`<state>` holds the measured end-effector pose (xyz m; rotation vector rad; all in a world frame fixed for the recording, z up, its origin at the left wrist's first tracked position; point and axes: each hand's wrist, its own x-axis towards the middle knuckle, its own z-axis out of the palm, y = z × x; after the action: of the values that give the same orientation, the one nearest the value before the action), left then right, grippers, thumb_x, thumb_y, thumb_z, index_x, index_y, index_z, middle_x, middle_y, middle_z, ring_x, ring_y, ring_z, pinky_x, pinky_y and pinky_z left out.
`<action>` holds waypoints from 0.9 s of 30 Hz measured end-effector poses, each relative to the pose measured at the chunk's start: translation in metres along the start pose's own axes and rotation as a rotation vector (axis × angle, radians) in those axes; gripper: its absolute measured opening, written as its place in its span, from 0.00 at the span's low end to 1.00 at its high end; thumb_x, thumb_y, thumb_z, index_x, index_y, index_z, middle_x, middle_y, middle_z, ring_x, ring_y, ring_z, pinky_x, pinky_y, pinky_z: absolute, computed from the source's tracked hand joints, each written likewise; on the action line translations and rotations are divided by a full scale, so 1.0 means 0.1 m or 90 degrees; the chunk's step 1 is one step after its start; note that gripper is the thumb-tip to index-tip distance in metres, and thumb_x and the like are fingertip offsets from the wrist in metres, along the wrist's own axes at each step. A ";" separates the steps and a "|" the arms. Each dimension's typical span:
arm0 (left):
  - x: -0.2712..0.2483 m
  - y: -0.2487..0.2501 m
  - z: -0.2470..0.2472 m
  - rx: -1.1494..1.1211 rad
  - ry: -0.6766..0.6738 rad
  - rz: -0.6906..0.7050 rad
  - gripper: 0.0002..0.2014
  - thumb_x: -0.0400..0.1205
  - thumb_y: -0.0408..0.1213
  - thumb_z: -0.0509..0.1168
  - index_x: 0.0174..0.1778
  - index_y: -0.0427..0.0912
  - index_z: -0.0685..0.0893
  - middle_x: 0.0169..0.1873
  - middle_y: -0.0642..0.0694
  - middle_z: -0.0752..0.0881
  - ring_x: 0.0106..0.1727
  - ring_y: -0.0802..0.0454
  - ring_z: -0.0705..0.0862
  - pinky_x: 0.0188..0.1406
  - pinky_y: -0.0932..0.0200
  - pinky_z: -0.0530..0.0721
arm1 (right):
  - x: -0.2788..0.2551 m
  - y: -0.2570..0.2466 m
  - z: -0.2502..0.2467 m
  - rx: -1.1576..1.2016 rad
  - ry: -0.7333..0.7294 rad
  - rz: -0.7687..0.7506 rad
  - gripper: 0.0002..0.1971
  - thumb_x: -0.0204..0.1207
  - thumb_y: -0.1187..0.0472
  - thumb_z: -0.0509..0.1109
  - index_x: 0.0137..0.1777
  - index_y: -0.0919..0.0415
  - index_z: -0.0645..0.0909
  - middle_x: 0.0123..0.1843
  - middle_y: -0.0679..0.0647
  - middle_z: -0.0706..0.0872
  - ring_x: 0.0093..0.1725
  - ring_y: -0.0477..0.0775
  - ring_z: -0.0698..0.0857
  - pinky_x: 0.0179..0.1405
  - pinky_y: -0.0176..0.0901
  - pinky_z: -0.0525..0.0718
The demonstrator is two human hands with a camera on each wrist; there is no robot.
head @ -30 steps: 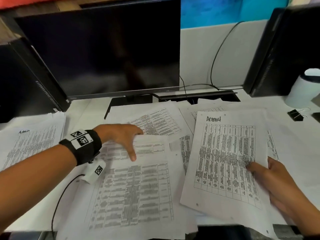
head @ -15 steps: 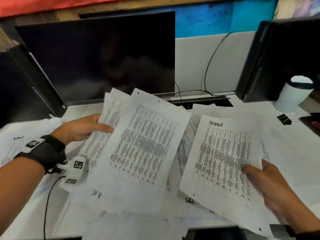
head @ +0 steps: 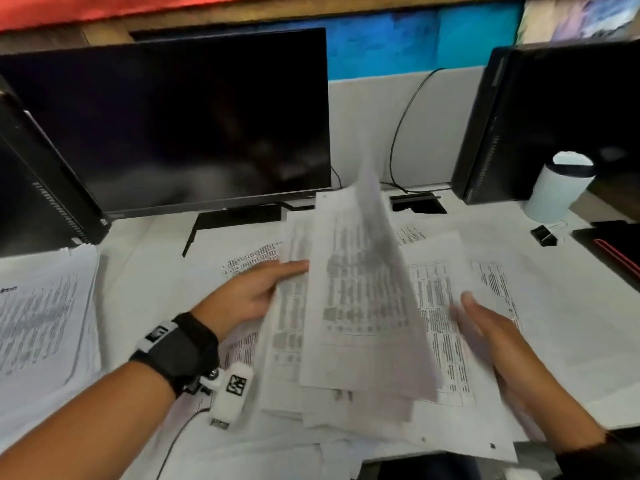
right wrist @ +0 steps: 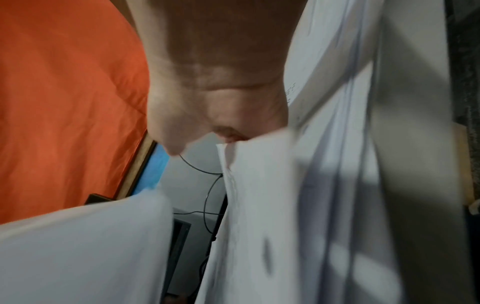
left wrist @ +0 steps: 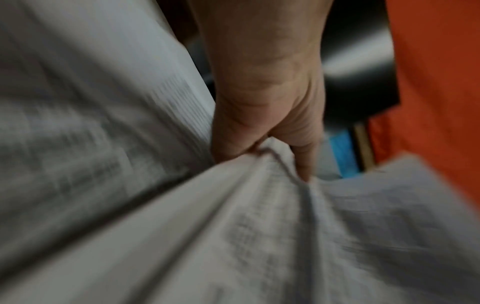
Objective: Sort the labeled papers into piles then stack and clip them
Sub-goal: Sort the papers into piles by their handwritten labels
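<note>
My left hand (head: 256,296) grips a bundle of printed papers (head: 363,306) by its left edge, lifted and tilted over the middle of the desk. In the left wrist view, the thumb and fingers of that hand (left wrist: 259,123) pinch the bunched sheets (left wrist: 259,226). My right hand (head: 491,334) is blurred and holds a printed table sheet (head: 440,306) at its right edge. Its thumb lies on top and its fingers are hidden underneath. In the right wrist view, paper (right wrist: 285,205) covers the fingers of that hand (right wrist: 207,92).
A sorted pile (head: 41,313) lies at the desk's left. Loose sheets (head: 571,323) cover the right side. A black binder clip (head: 544,234) and a white cup (head: 557,188) stand at the back right. A dark monitor (head: 173,126) stands behind, and another screen (head: 554,116) is at the right.
My left hand gathered sheets off the desk, lifted them and swung them right, toward the sheet in my right hand. The right hand stayed roughly in place.
</note>
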<state>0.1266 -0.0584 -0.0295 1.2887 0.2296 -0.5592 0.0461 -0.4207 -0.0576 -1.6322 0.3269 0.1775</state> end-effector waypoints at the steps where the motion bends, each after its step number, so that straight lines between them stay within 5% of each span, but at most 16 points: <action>1: 0.06 -0.06 0.17 0.027 -0.008 -0.006 0.25 0.84 0.40 0.75 0.75 0.33 0.84 0.69 0.33 0.89 0.70 0.36 0.88 0.73 0.38 0.85 | -0.02 -0.05 0.00 0.072 -0.031 0.034 0.27 0.83 0.29 0.62 0.63 0.46 0.91 0.59 0.50 0.96 0.56 0.52 0.95 0.64 0.57 0.85; 3: 0.17 -0.23 0.52 0.112 -0.008 0.001 0.33 0.82 0.53 0.76 0.79 0.38 0.81 0.76 0.40 0.84 0.78 0.41 0.82 0.81 0.39 0.76 | 0.00 -0.10 -0.05 0.113 -0.095 0.073 0.32 0.79 0.24 0.62 0.67 0.45 0.91 0.65 0.54 0.94 0.62 0.60 0.94 0.70 0.63 0.84; 5: 0.26 -0.38 0.84 0.108 -0.051 -0.035 0.47 0.76 0.66 0.79 0.85 0.44 0.74 0.85 0.44 0.75 0.87 0.42 0.71 0.88 0.34 0.65 | 0.06 -0.09 -0.12 -0.022 -0.110 0.054 0.36 0.71 0.20 0.69 0.72 0.40 0.87 0.74 0.46 0.88 0.71 0.57 0.88 0.82 0.67 0.75; 7: 0.28 -0.46 1.13 0.093 -0.063 -0.055 0.41 0.80 0.62 0.76 0.83 0.41 0.76 0.77 0.40 0.84 0.80 0.40 0.81 0.83 0.34 0.74 | 0.14 -0.08 -0.19 -0.148 -0.074 0.046 0.42 0.65 0.20 0.75 0.75 0.41 0.84 0.73 0.40 0.87 0.71 0.52 0.86 0.83 0.61 0.74; 9: 0.29 -0.48 1.35 0.106 -0.020 -0.053 0.34 0.84 0.56 0.73 0.80 0.37 0.79 0.68 0.39 0.90 0.68 0.41 0.90 0.71 0.37 0.86 | 0.23 -0.05 -0.31 -0.181 -0.034 0.046 0.43 0.63 0.27 0.83 0.76 0.48 0.84 0.68 0.42 0.91 0.67 0.51 0.90 0.75 0.54 0.81; 11: 0.31 -0.47 1.50 0.164 0.053 -0.050 0.41 0.85 0.58 0.71 0.87 0.37 0.67 0.78 0.39 0.80 0.73 0.45 0.84 0.67 0.46 0.89 | 0.24 -0.07 -0.43 -0.201 -0.024 0.023 0.28 0.69 0.46 0.88 0.67 0.53 0.89 0.54 0.41 0.96 0.55 0.46 0.94 0.64 0.48 0.86; 14: 0.48 -0.44 1.55 0.257 0.234 -0.016 0.52 0.83 0.69 0.66 0.92 0.41 0.51 0.90 0.41 0.54 0.87 0.41 0.64 0.79 0.46 0.75 | 0.21 -0.15 -0.67 -0.228 -0.002 -0.017 0.14 0.75 0.58 0.85 0.60 0.52 0.91 0.47 0.41 0.97 0.45 0.45 0.95 0.50 0.45 0.87; 18: 0.68 -0.35 1.60 0.157 0.258 -0.035 0.71 0.60 0.83 0.69 0.93 0.46 0.51 0.92 0.41 0.56 0.90 0.38 0.60 0.86 0.35 0.66 | 0.20 -0.26 -1.03 -0.239 0.049 -0.046 0.09 0.80 0.61 0.81 0.58 0.52 0.89 0.44 0.45 0.96 0.45 0.52 0.94 0.43 0.41 0.83; 22: 0.84 -0.27 1.66 0.172 0.271 0.000 0.60 0.79 0.59 0.77 0.92 0.40 0.42 0.90 0.37 0.61 0.88 0.35 0.64 0.84 0.37 0.72 | 0.25 -0.19 -1.18 -0.253 0.075 -0.030 0.07 0.79 0.64 0.81 0.55 0.61 0.90 0.32 0.48 0.94 0.40 0.61 0.92 0.40 0.49 0.84; 27: 0.94 -0.28 1.56 0.300 0.334 0.086 0.30 0.82 0.23 0.70 0.79 0.42 0.70 0.73 0.41 0.78 0.69 0.43 0.82 0.59 0.53 0.88 | 0.21 -0.21 -1.13 -0.257 0.060 -0.032 0.05 0.79 0.63 0.81 0.53 0.57 0.90 0.35 0.47 0.95 0.42 0.58 0.93 0.41 0.49 0.84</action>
<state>0.1695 -0.2357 -0.0535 1.8865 0.4595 -0.1478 0.0639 -0.5336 -0.0336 -2.0507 0.3358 0.1347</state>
